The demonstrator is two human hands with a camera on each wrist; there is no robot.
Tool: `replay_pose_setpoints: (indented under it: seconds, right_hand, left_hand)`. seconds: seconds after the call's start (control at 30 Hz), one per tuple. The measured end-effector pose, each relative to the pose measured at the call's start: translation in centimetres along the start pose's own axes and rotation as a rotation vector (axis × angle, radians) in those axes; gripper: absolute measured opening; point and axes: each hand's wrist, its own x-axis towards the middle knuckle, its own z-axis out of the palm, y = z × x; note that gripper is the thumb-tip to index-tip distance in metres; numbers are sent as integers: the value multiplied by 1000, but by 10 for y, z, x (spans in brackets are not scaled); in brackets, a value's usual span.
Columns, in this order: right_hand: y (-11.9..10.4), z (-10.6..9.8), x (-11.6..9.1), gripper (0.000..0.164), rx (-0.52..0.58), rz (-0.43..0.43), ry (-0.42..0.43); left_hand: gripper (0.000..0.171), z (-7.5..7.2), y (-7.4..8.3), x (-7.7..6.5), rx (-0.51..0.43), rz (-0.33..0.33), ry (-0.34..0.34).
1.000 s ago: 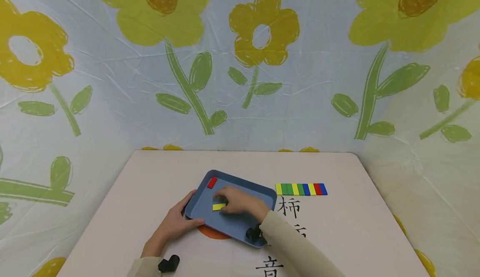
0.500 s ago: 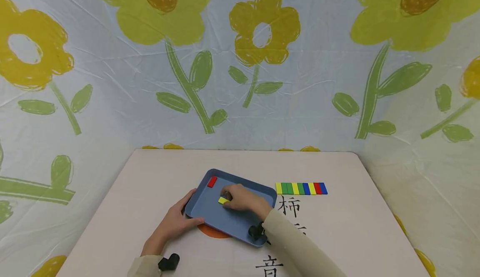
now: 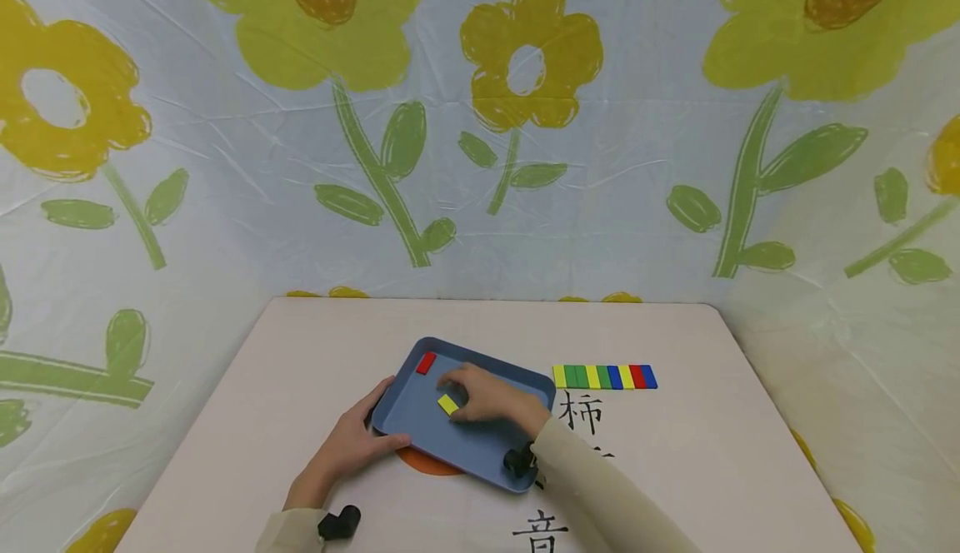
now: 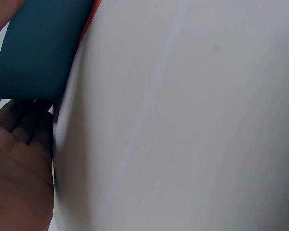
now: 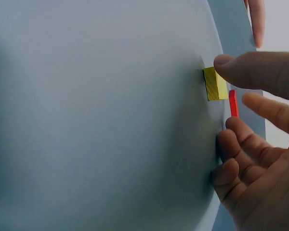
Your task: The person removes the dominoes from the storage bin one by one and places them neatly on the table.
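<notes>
My left hand [image 3: 352,445] holds the left corner of a blue-grey tray [image 3: 480,461], thumb at the near rim and fingers along the left side. In the left wrist view its fingers [image 4: 26,125] lie below the tray's dark outer wall [image 4: 36,53]. Over the tray, my right hand [image 3: 487,395] has its thumb tip against a small yellow block [image 3: 447,405]. The right wrist view has the thumb [image 5: 255,72] at the yellow block's top [image 5: 215,84], while the index finger stands off from it. A red block [image 3: 426,363] lies in the tray's far left corner.
Right of the tray, a row of several yellow, green, blue and red blocks [image 3: 604,377] lies on the pale table [image 3: 712,453]. Black printed characters [image 3: 540,532] and an orange patch [image 3: 427,461] mark the tabletop. A flower-patterned cloth [image 3: 600,228] surrounds the table.
The yellow block has shifted a little right and away from me in the tray and turned. My right index finger has lifted off it. The left hand and tray have stayed put.
</notes>
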Motion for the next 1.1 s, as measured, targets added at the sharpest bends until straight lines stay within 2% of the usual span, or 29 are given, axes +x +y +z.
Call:
replay_pose_setpoints:
  seconds: [0.27,0.47,0.83,1.1]
  right_hand:
    - [1,0,-1,61,-1,-24,-41]
    - [2,2,-1,56,-11,-56,-47]
    - [-2,-1,-3,45,7,-48,-60]
    - [7,-5,-7,43,44,-31,-18]
  left_hand:
    - [104,0,0,1,4,7,4]
    - [104,1,-1,1,8,3,7]
    - [103,1,0,0,19,-8,7]
    - [102,1,0,0,15,-6,11]
